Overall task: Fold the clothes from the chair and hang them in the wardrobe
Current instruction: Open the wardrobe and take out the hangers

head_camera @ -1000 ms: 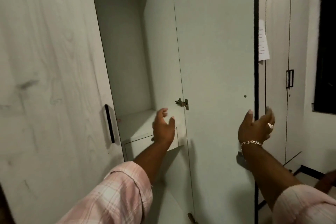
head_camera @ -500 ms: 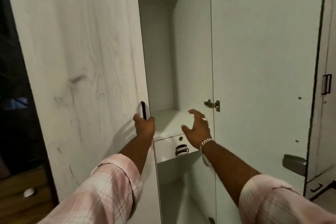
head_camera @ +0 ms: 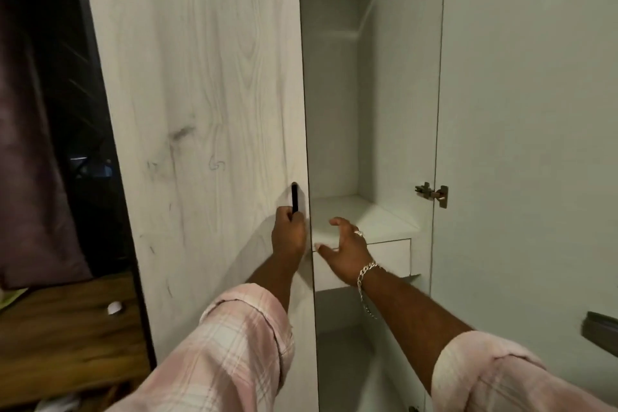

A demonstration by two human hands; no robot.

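The wardrobe fills the view, with a pale wood-grain left door (head_camera: 207,110) and a plain right door (head_camera: 528,110) swung open. Between them the inside shows a white shelf (head_camera: 354,214) above a drawer (head_camera: 391,257). My left hand (head_camera: 289,234) is closed around the black door handle (head_camera: 294,197) at the left door's edge. My right hand (head_camera: 344,249) hovers in front of the drawer, fingers spread, holding nothing. No clothes or chair are in view.
A metal hinge (head_camera: 431,194) sits on the right door's inner edge, and a grey handle (head_camera: 600,331) juts out low on that door. At the left stand a wooden surface (head_camera: 67,328) with a small white object (head_camera: 114,308) and a dark curtain (head_camera: 30,144).
My left hand has moved from the opening to the left door's black handle and gripped it. My right hand has swung left from the right door's edge to the drawer front.
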